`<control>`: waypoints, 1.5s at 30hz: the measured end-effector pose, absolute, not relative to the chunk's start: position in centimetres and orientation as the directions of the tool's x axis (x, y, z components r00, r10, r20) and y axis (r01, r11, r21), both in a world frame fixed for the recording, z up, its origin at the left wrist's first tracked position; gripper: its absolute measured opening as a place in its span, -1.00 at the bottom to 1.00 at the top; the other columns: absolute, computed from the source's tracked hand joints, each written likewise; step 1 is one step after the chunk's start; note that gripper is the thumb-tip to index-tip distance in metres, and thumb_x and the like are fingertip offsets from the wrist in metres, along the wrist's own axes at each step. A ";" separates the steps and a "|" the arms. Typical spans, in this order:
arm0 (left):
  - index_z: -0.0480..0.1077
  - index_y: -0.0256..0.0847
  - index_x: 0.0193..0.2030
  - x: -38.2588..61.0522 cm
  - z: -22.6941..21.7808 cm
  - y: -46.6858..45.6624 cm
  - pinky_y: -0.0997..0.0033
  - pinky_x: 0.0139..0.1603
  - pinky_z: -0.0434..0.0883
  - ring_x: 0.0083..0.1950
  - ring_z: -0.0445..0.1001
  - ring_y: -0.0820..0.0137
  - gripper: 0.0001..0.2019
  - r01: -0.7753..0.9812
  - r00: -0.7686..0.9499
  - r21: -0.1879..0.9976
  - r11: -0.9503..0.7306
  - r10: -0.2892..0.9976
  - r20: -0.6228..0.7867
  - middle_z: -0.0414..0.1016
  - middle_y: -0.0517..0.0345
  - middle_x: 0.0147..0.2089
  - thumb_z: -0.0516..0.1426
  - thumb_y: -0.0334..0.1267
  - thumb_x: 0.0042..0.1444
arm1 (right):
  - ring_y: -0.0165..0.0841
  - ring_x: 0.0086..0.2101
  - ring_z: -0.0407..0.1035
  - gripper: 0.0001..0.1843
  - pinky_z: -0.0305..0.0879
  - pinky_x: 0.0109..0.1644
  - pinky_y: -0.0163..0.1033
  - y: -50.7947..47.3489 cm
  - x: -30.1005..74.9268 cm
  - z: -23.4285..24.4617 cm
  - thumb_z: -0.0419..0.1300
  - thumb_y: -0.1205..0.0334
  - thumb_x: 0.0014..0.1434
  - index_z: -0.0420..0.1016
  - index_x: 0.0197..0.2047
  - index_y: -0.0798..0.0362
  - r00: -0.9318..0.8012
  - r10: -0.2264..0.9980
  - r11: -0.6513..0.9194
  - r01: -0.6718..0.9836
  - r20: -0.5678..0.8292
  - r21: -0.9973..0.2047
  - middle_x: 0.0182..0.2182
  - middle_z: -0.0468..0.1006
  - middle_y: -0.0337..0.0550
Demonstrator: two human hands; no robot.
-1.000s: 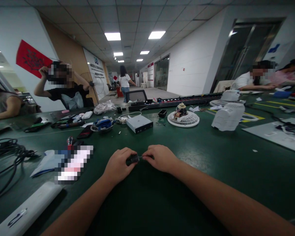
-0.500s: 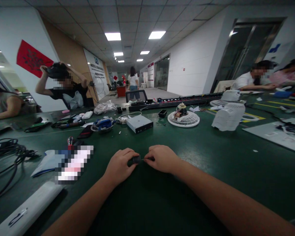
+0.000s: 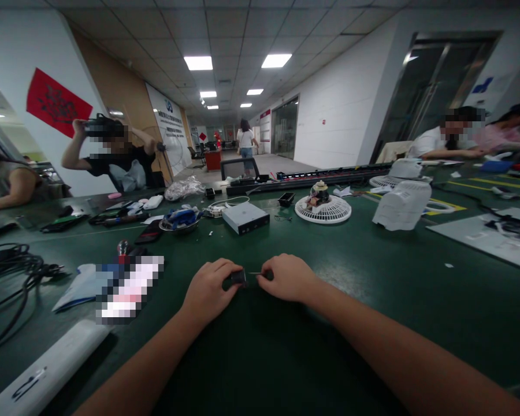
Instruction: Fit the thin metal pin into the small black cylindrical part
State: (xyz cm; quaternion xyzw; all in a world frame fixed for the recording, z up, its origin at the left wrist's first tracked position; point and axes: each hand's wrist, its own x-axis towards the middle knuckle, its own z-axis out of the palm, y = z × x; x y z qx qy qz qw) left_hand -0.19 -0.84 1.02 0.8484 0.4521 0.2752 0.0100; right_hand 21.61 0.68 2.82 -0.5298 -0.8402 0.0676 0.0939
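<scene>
Small black part (image 3: 238,278) in left hand (image 3: 208,287), thin wire (image 3: 253,273) running into right hand (image 3: 288,278).

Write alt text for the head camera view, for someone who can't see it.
Two bare hands meet above a green workbench: the left hand grips a small black part, and the right hand pinches a thin metal wire extending from it. Farther along the bench sit a flat silver metal box and a white fan base.
</scene>
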 end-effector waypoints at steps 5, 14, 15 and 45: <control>0.43 -0.12 -0.06 -0.3 1.0 -0.6 0.24 -0.06 0.38 -0.11 0.45 0.29 -0.73 0.804 0.332 0.308 -0.509 0.814 0.477 0.50 0.16 -0.09 0.21 -0.38 0.06 | -0.30 -0.40 0.41 -0.68 0.21 -0.32 -0.24 1.1 21.7 2.6 0.07 0.03 0.21 0.61 -0.28 -0.02 -0.361 0.923 0.386 0.876 0.137 -0.289 -0.41 0.57 -0.13; 0.47 -0.12 -0.13 -0.8 0.7 -0.1 0.28 -0.09 0.42 -0.12 0.50 0.29 -0.77 0.827 0.191 0.408 -0.387 0.876 0.443 0.53 0.16 -0.13 0.19 -0.35 0.03 | -0.30 -0.26 0.42 -0.76 0.25 -0.25 -0.26 0.7 19.8 0.8 0.20 0.03 0.15 0.61 -0.20 -0.06 -0.512 0.835 0.548 0.744 0.200 -0.382 -0.23 0.55 -0.16; 0.48 -0.11 -0.13 -0.8 0.7 0.0 0.29 -0.09 0.42 -0.12 0.51 0.29 -0.76 0.823 0.196 0.411 -0.392 0.876 0.441 0.53 0.17 -0.13 0.19 -0.35 0.03 | -0.31 -0.26 0.43 -0.79 0.25 -0.23 -0.26 0.7 19.9 0.7 0.20 0.08 0.16 0.61 -0.21 -0.06 -0.513 0.833 0.552 0.739 0.209 -0.387 -0.25 0.56 -0.17; 0.37 -0.11 0.03 -0.1 0.9 -1.2 0.24 0.05 0.33 0.02 0.42 0.29 -0.70 0.627 0.608 0.336 -0.703 0.711 0.353 0.50 0.13 0.01 0.21 -0.33 0.14 | -0.49 -0.56 0.33 -0.79 0.24 -0.49 -0.38 1.3 20.9 1.1 0.27 0.16 0.09 0.56 -0.25 0.12 -0.502 0.863 0.288 0.417 0.045 -0.862 -0.43 0.55 -0.22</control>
